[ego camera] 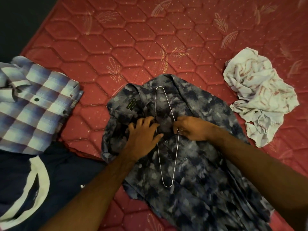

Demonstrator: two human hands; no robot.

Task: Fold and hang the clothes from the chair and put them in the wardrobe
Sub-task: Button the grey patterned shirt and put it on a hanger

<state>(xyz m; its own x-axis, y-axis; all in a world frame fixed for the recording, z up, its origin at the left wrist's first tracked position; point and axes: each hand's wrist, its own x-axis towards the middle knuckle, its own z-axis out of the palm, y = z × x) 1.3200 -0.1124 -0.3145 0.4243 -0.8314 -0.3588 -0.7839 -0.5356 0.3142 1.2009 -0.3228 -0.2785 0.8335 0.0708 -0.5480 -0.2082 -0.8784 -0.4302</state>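
A dark blue-grey patterned shirt (191, 160) lies spread on the red quilted mattress (133, 39), collar toward the far side. A thin wire hanger (157, 147) lies on top of it, lengthwise along the button line. My left hand (144, 135) rests on the shirt fabric left of the hanger, fingers spread and bent at the tips. My right hand (191, 129) pinches the hanger near its hook at the right wire.
A folded blue-and-white checked shirt (35, 104) sits at the left edge. A dark navy garment with a white band (33, 185) lies at the lower left. A crumpled white cloth with red marks (260, 97) lies on the right.
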